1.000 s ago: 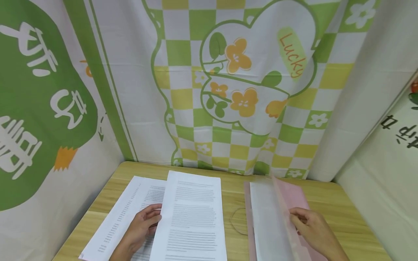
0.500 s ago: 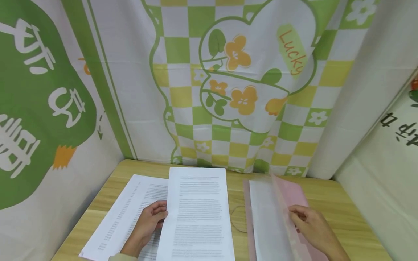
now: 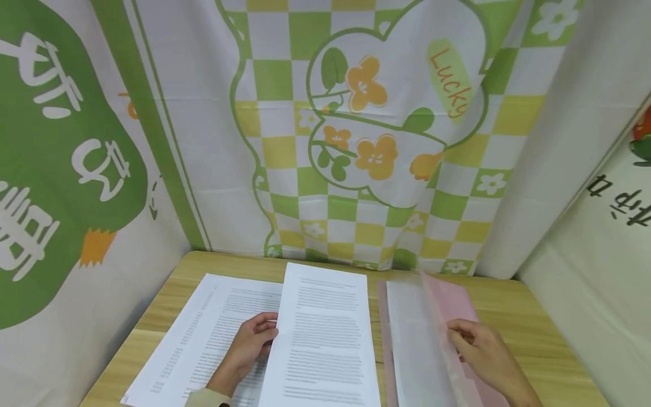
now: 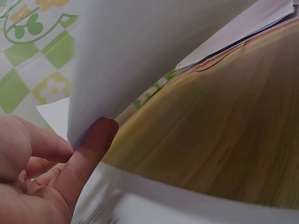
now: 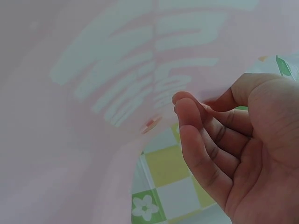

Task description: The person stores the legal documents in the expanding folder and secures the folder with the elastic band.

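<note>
My left hand (image 3: pixel 249 346) pinches the left edge of a printed sheet (image 3: pixel 328 333), raised at a tilt. In the left wrist view the thumb and fingers (image 4: pixel 91 142) grip its edge. Beneath it on the left lies a stack of printed papers (image 3: pixel 203 333). On the right a pink folder (image 3: pixel 455 297) lies opened, with whitish, translucent sleeves (image 3: pixel 417 339) inside. My right hand (image 3: pixel 485 353) pinches its raised leaf by the edge. The right wrist view shows this pink leaf (image 5: pixel 84 154) close up, bent and glossy, against the fingertips.
Wooden tabletop (image 3: pixel 539 333) shows around the papers. A thin loop (image 4: pixel 219 60) sits beside the folder in the left wrist view. A checked curtain (image 3: pixel 325 175) hangs behind the table, with cloth walls (image 3: pixel 600 271) at both sides.
My left hand has carried the sheet rightward, closer to the folder, and more of the stack below is uncovered. The right hand keeps its hold on the folder's leaf, nearly still.
</note>
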A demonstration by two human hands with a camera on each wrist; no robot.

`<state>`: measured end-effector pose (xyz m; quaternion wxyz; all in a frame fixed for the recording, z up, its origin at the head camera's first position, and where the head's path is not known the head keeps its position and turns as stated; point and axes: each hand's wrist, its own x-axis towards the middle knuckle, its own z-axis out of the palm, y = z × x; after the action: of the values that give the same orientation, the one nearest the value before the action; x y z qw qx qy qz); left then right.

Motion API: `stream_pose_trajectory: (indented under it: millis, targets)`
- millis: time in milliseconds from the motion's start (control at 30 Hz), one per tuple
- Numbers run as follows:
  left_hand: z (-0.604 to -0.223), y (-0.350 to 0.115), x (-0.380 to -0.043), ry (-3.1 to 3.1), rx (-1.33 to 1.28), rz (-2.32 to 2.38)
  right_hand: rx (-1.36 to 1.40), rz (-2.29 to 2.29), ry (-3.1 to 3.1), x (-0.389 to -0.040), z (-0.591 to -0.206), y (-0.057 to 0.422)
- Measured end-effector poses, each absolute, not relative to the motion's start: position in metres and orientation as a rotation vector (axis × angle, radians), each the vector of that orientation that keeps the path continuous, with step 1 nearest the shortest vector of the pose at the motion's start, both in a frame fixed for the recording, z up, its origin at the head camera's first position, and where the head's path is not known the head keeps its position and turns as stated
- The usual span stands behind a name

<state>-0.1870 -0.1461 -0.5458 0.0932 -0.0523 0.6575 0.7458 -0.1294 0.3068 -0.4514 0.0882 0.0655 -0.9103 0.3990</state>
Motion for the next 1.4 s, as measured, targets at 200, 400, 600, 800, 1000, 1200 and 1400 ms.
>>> stream_pose_trajectory:
  millis: [200,400,600,800,1000,1200,1400]
  targets:
    - [-0.548,-0.133,-0.187,1.931,-0.093,2.229,0.202,1.182,-2.705,-0.129,-0.451,0.307]
    - [-0.547,-0.123,-0.186,1.974,-0.070,2.190,0.186,1.225,-2.714,-0.128,-0.449,0.307]
    - [-0.549,-0.118,-0.188,1.996,-0.030,2.163,0.175,1.236,-2.728,-0.127,-0.449,0.307]
    - [-0.550,-0.115,-0.190,2.021,-0.002,2.140,0.163,1.231,-2.734,-0.128,-0.452,0.308]
    - [-0.549,-0.111,-0.193,1.986,0.022,2.147,0.173,1.214,-2.716,-0.129,-0.454,0.308]
    - [-0.550,-0.107,-0.199,1.975,0.083,2.116,0.167,1.201,-2.716,-0.128,-0.453,0.307]
    - [-0.548,-0.102,-0.204,1.978,0.109,2.109,0.183,1.184,-2.699,-0.128,-0.453,0.306]
